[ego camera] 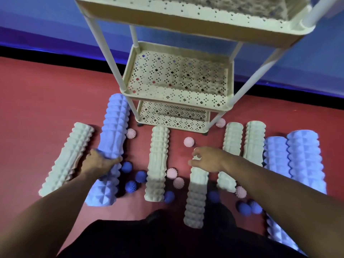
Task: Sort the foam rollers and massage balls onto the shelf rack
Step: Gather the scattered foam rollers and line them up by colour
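A: Entry. Which step is in hand?

B: First pick-up, by my reading. All three tiers of the shelf rack (178, 79) look bare; every roller and ball lies on the red floor (46, 101) in front of it.

A: Left hand?

B: The left hand (98, 162) has its fingers curled over the long blue roller (113, 138), gripping it about midway. That roller lies lengthwise just left of the rack's foot, beside a white roller (68, 161) nearer the floor's left edge.

A: Right hand?

B: The right hand (208, 159) hovers above the upper end of the middle white roller (197, 194). Fingers loosely spread and bent downward, holding nothing. A pink ball (189, 141) sits just beyond the fingertips; whether they touch anything, cannot tell.

A: Next move?

B: Judgement: lift the blue roller clear of the small blue balls (130, 177) clustered against its side, turn it to fit a tier, and set it inside the rim. The right hand needs to close on something first.
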Demonstrator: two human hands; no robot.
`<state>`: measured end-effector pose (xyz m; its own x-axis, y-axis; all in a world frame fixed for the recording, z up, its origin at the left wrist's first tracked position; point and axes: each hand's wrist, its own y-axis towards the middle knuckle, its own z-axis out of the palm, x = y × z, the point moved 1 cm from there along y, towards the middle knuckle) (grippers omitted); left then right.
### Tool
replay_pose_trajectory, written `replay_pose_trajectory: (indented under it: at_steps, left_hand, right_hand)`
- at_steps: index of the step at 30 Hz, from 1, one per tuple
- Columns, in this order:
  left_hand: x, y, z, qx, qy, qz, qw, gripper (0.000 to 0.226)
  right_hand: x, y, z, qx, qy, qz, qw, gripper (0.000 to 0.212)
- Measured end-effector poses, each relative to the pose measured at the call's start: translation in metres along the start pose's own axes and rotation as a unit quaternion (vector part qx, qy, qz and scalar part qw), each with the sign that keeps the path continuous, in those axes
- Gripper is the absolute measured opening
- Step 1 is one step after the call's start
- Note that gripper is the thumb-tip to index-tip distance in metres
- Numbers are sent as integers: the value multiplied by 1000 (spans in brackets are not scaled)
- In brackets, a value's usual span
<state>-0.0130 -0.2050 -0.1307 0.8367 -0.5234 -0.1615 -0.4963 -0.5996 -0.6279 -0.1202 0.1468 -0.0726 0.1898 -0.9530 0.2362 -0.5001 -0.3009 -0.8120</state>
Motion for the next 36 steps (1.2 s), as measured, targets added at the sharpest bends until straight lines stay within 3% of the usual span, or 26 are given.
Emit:
replay_pose_trajectory:
  at_steps: [2, 6, 12, 16, 22, 27, 30, 33, 36]
  left_hand:
    - [-4, -5, -6, 4, -40, 5, 999, 71]
    - [2, -8, -34, 33, -61, 22, 997, 106]
    - [-6, -64, -113, 50, -144, 27, 988, 57]
    - [-7, -101, -163, 82, -272, 14, 959, 47]
    - [10, -148, -220, 146, -395, 75, 904, 74]
    - [6, -234, -252, 146, -418, 124, 888, 77]
    - [8, -285, -265, 141, -429, 156, 878, 67]
    - [11, -323, -276, 107, -458, 180, 864, 69]
    - [14, -365, -282, 48, -490, 195, 848, 56]
  right_hand:
    - [3, -6, -1, -1, -2, 1, 1000, 59]
    - [17, -33, -16, -12, 8, -11, 1000, 60]
    - [55, -98, -50, -81, 14, -48, 995, 57]
    - [84, -155, -69, -126, -3, -69, 990, 56]
    - [122, -240, -81, -209, -10, -96, 973, 60]
    - [156, -308, -83, -259, 7, -122, 958, 61]
    - [171, -348, -82, -292, 0, -137, 947, 62]
    - [182, -387, -80, -329, -12, -145, 933, 62]
    - [190, -420, -78, -361, -7, -150, 920, 60]
